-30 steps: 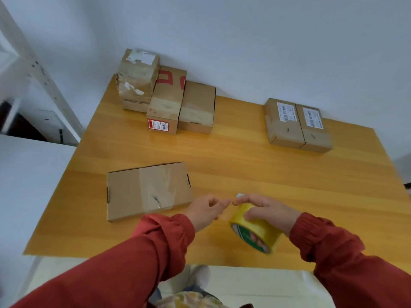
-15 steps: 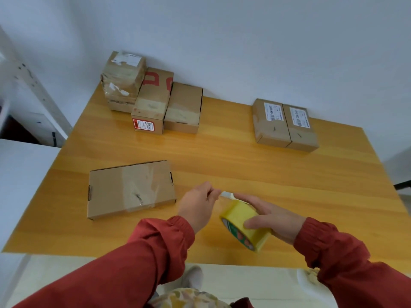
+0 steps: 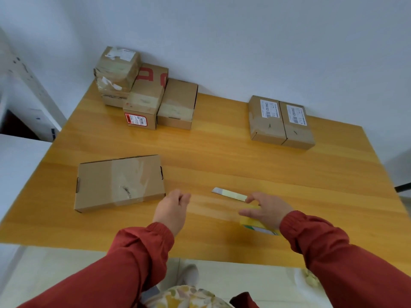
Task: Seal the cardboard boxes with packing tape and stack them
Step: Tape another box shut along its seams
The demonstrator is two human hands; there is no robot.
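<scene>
Readies the roll point(image 3: 259, 225) for the flat box point(image 3: 120, 182), left grip point(image 3: 173, 207) slack and empty, right grip point(image 3: 264, 210) seemingly spread loose on it; next needs pinching the tape end point(image 3: 229, 194).

The right hand point(image 3: 265, 211) hides most of the tape roll point(image 3: 255, 226), and the box labels point(image 3: 269, 108) are unreadably small.

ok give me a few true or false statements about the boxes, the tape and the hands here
The left hand holds nothing. True.
The tape roll is red. False: it is yellow.
Two labelled boxes sit side by side at the far right of the table. True.
The flat box lies right of the tape roll. False: it lies to its left, near the left hand.
The right hand is over the tape roll. True.
</scene>
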